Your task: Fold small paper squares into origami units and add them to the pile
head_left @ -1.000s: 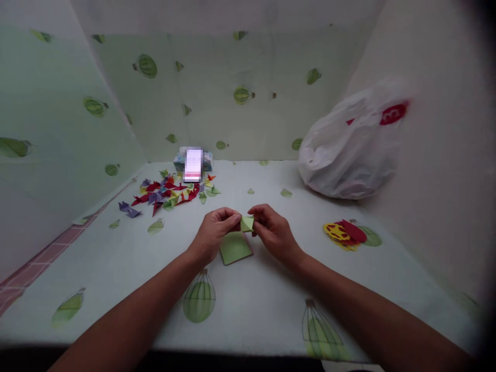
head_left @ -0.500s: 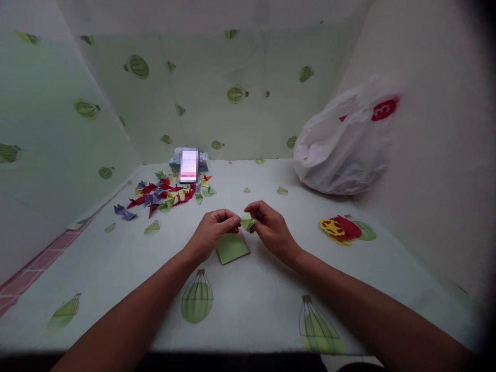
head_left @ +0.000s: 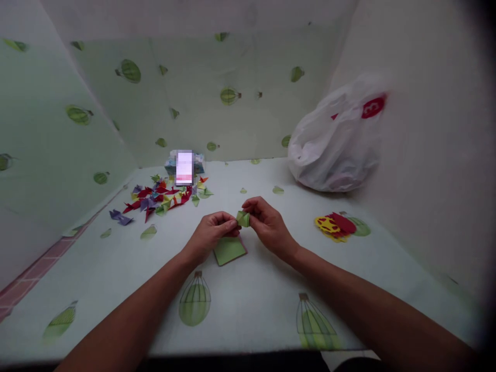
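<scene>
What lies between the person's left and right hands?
The head view shows a folded green paper between the left hand and the right hand, with fingertips of both on it.

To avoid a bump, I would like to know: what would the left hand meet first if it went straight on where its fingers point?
First the folded green paper that the left hand seems to pinch, then probably the right hand; depth is unclear in one view.

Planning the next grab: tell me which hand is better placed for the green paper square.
Probably the left hand: it sits by the far edge of the green paper square; the right hand is farther off. Both hold the folded paper.
</scene>
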Tool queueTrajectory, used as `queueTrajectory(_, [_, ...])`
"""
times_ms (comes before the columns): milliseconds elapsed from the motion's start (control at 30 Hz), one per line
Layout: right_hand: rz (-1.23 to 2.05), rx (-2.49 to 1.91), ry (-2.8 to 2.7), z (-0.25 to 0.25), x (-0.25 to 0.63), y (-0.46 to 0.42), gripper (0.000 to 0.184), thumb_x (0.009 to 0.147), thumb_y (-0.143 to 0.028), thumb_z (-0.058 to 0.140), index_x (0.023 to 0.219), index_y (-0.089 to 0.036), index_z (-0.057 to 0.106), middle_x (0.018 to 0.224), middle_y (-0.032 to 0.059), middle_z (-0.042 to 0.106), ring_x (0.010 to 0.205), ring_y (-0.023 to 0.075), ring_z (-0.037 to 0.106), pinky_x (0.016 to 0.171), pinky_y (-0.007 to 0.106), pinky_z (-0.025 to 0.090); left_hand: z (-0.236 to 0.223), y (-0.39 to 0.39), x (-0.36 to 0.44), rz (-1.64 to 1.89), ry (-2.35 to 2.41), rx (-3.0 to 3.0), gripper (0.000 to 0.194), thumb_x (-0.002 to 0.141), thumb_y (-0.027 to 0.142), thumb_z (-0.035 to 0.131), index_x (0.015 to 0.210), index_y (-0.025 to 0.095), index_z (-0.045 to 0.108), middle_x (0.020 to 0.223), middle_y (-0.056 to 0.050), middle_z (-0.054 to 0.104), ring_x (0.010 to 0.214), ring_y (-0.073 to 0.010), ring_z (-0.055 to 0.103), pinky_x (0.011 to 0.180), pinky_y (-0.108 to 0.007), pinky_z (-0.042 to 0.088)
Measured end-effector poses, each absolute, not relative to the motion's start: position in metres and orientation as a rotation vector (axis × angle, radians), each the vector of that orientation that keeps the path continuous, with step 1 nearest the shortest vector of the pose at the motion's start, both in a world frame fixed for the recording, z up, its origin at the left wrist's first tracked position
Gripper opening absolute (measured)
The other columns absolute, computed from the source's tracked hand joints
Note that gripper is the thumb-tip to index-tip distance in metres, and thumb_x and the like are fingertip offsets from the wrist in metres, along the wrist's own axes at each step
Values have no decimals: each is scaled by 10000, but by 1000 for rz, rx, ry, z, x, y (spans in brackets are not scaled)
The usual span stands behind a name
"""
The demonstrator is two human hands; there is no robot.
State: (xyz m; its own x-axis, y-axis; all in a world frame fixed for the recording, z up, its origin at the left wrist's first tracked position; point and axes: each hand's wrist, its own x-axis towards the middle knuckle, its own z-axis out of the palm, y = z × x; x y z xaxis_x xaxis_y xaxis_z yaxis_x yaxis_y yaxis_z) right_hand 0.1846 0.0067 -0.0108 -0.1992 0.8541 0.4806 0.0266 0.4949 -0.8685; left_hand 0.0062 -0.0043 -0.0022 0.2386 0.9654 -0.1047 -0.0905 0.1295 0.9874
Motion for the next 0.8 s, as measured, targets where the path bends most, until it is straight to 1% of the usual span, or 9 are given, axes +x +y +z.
queueTrajectory(67, [998, -715, -1519, -10, 183, 6, 121, 858, -210, 604, 962, -215, 544, 831, -5, 608, 762, 127, 593, 709, 284, 512, -2, -4, 6, 1046, 1003, 1172, 279, 719, 385, 809, 785, 146, 681, 735, -31, 714, 686, -140, 660, 730, -293, 524])
queueTrajectory(200, [1152, -693, -1369, -6, 182, 4, 175, 898, -355, 636, 915, -207, 546, 872, 13, 629, 758, 129, 616, 721, 308, 553, 1, -7, 8, 1215, 1008, 1266, 232, 757, 351, 784, 804, 148, 684, 775, -30, 729, 740, -148, 682, 779, -303, 535])
queueTrajectory(300, [1200, -680, -1342, -4, 181, 2, 203, 898, -384, 649, 887, -193, 582, 835, 17, 651, 761, 135, 631, 758, 328, 557, 3, -11, 11, 1286, 1008, 1361, 191, 794, 320, 758, 827, 147, 685, 826, -47, 747, 816, -171, 706, 825, -320, 540])
queueTrajectory(433, [1225, -638, -1346, -7, 180, 4, 165, 862, -335, 689, 874, -191, 610, 849, 23, 680, 791, 155, 663, 800, 358, 562, 3, -14, 12, 1312, 970, 1404, 151, 830, 295, 725, 847, 153, 677, 877, -53, 753, 854, -182, 716, 864, -344, 539])
queueTrajectory(533, [1111, -680, -1437, -8, 181, 5, 93, 866, -274, 662, 856, -193, 618, 865, 22, 663, 804, 153, 650, 788, 341, 548, 1, -13, 12, 1299, 970, 1401, 155, 820, 294, 735, 850, 160, 663, 877, -42, 737, 860, -173, 701, 854, -329, 534])
queueTrajectory(600, [951, -735, -1542, -8, 183, 6, 50, 870, -231, 640, 845, -190, 628, 887, 27, 644, 813, 150, 624, 773, 325, 523, 0, -11, 11, 1300, 971, 1372, 202, 783, 288, 769, 890, 171, 642, 877, -24, 718, 857, -160, 685, 831, -306, 531])
queueTrajectory(667, [798, -777, -1642, -8, 184, 5, 31, 873, -193, 624, 846, -186, 638, 902, 34, 633, 824, 151, 599, 764, 314, 491, -1, -9, 10, 1295, 956, 1342, 307, 748, 278, 797, 980, 190, 617, 886, -7, 700, 852, -146, 670, 813, -284, 525])
queueTrajectory(733, [735, -807, -1739, -7, 185, 4, 67, 889, -160, 593, 845, -180, 639, 879, 33, 630, 810, 150, 587, 751, 307, 466, 0, -8, 10, 1280, 948, 1343, 393, 732, 277, 808, 1059, 203, 602, 873, 4, 683, 832, -137, 659, 790, -268, 518])
queueTrajectory(800, [707, -836, -1777, -6, 185, 3, 77, 885, -149, 591, 828, -177, 634, 837, 24, 622, 771, 144, 575, 713, 289, 448, 0, -7, 10, 1262, 962, 1358, 389, 731, 291, 807, 1055, 195, 615, 855, 3, 675, 811, -137, 653, 773, -266, 515])
